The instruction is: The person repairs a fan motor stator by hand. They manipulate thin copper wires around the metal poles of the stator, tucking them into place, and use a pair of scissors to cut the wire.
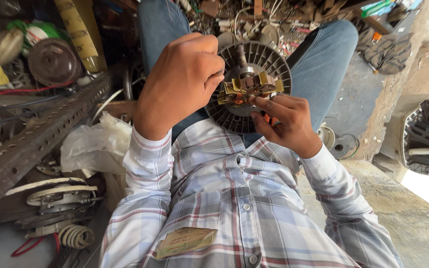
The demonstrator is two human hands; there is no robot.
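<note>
Both hands pinch fan motor stator (248,87) betw. them: left hand (182,82), right hand (286,124).

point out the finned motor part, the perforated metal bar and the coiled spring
finned motor part (269,57), head view, on its upper right fins
perforated metal bar (40,136), head view, mid-length
coiled spring (77,236), head view, on its coils

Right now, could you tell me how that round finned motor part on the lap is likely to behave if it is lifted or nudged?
The finned rotor looks like metal with a steel shaft, so probably stiff and heavy for its size. Being round, it may roll off the lap if released. The left hand and right hand work at its copper windings, whose thin wires look easy to bend.
</note>
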